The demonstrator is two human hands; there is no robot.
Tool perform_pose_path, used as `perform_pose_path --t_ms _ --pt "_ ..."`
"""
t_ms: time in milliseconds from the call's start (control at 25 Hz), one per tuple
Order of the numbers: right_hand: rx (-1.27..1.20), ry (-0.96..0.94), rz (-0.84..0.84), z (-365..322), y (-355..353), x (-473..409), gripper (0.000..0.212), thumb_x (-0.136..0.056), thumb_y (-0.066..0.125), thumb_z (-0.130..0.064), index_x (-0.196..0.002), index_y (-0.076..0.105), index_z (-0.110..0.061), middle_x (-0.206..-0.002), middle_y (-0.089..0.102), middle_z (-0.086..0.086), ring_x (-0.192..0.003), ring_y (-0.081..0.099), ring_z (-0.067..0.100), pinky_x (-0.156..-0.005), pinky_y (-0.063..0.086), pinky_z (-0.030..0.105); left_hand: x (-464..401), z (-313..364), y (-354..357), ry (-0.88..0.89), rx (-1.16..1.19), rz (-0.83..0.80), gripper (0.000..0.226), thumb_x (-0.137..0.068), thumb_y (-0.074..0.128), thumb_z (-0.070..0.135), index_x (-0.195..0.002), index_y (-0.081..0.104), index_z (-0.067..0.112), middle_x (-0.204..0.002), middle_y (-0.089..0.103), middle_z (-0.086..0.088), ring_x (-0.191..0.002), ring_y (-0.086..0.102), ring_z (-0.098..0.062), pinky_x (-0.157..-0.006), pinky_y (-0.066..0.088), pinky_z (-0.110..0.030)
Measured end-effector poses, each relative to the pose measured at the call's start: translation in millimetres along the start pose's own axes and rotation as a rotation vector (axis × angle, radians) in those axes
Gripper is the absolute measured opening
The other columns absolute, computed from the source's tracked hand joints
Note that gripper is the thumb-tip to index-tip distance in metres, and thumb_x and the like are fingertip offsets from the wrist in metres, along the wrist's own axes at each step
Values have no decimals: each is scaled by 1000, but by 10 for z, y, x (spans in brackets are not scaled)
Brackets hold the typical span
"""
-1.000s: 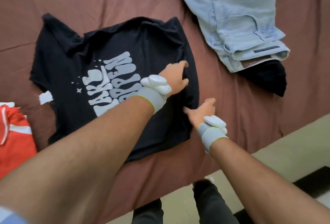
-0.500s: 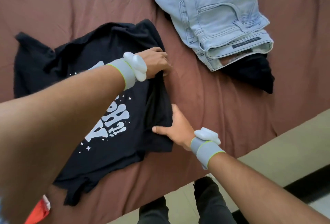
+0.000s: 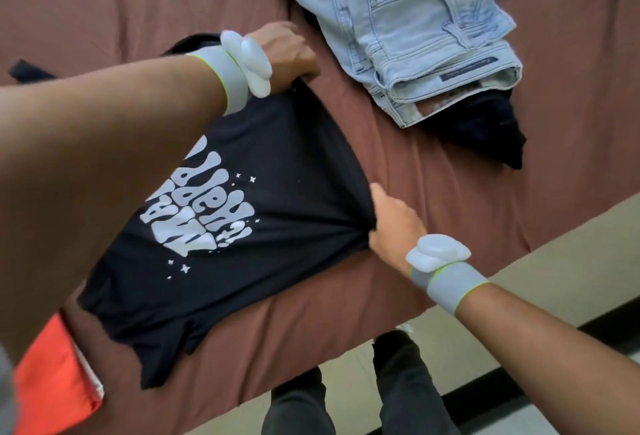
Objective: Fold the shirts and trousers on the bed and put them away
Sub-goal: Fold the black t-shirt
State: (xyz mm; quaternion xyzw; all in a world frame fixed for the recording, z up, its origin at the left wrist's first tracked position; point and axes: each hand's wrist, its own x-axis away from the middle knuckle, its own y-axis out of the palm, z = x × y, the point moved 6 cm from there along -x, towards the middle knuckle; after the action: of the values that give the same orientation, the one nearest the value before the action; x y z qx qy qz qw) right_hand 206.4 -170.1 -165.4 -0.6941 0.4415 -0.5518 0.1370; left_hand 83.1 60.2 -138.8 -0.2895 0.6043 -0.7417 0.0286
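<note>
Brown bedsheet (image 3: 104, 18) fills the view, floor showing past its near edge. At far left an orange garment (image 3: 52, 379) lies bunched; beside it the black shirt (image 3: 277, 164) stretches across the bed, its long axis running from my left hand (image 3: 280, 53) at the far edge toward me. That hand's fingers are clamped on the fabric, and my right hand (image 3: 391, 223) pinches the shirt's right edge. Folded jeans (image 3: 415, 36) lie well to the right. Half a second ago the shirt lay slacker and more rumpled; now it is taut between my hands.
</note>
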Motion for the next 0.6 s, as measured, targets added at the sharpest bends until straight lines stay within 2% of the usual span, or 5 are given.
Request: perform_pose_path --t_ms 160,320,440,520,600 --pt "-80 272 134 540 -254 -74 19 -75 58 -8 -91 52 -17 -99 64 8 -87 59 38 -66 37 30 -119 -152 -189 -206 33 314 33 -90 43 3 -118 58 12 -114 66 -11 -107 52 -32 -104 31 -48" --pt "-26 414 109 809 -247 -45 30 -73 63 -10 -98 47 -15 -112 57 11 -95 54 35 -73 41 35 49 131 242 -490 146 264 74 -86 60 18 -151 27 22 -158 27 -4 -145 20 -25 -116 15 -53" --pt "328 -113 404 349 -317 44 63 -65 64 -5 -125 46 -13 -135 45 12 -122 46 33 -90 43 47 478 469 670 -579 217 257 81 -86 57 41 -155 17 27 -161 22 -4 -150 15 -26 -114 17 -55" --pt "477 -498 322 -1 -54 142 73 -67 58 -7 -139 43 -14 -149 38 13 -134 40 33 -100 41 52 756 743 971 -596 251 224 82 -87 48 55 -156 12 30 -162 21 -5 -151 12 -27 -113 21 -58" --pt "552 -540 132 -100 231 82 80 -72 62 -16 -147 37 -18 -157 28 10 -142 31 31 -104 37 59 921 924 1253 -659 331 161 86 -85 38 67 -156 5 32 -163 15 -5 -152 4 -27 -114 19 -60"
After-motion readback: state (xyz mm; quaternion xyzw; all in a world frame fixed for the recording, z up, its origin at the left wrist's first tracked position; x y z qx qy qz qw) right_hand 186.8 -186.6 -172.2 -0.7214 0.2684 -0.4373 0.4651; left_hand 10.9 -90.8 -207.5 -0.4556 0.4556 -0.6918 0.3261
